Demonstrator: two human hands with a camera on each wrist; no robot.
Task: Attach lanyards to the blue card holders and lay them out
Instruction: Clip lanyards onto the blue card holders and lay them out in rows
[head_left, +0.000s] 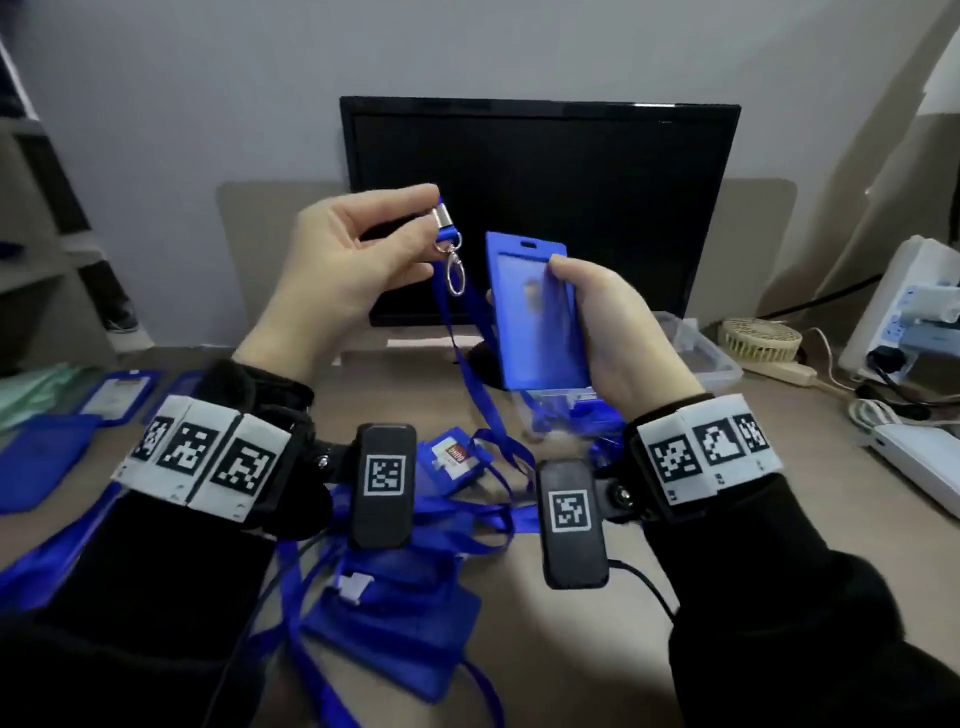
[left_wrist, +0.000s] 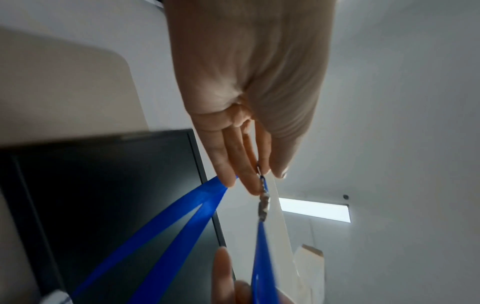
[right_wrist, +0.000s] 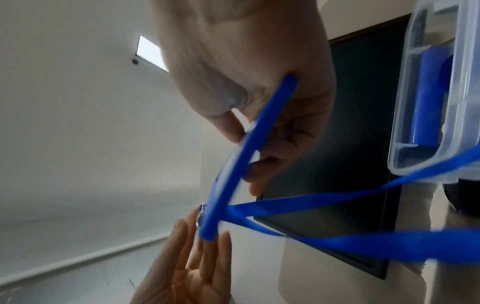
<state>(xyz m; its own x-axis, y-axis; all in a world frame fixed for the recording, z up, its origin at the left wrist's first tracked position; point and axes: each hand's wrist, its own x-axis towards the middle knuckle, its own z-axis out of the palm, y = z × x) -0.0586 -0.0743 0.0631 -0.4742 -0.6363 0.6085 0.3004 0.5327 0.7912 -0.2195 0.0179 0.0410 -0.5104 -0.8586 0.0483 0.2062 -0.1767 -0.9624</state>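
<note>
My left hand (head_left: 363, 249) is raised in front of the monitor and pinches the metal crimp end of a blue lanyard (head_left: 470, 364), whose silver clasp (head_left: 455, 270) dangles below the fingertips. The lanyard's ribbon (left_wrist: 166, 230) hangs down to the desk. My right hand (head_left: 608, 332) grips a blue card holder (head_left: 535, 317) upright, slot end up, just right of the clasp. The holder's edge (right_wrist: 241, 156) shows between thumb and fingers in the right wrist view. The clasp and the holder do not touch.
A black monitor (head_left: 540, 171) stands behind the hands. Blue card holders with lanyards (head_left: 395, 613) lie tangled on the desk below, more holders (head_left: 47, 452) at the left. A clear plastic box (head_left: 711, 358), a small fan (head_left: 761, 338) and a power strip (head_left: 904, 312) sit at the right.
</note>
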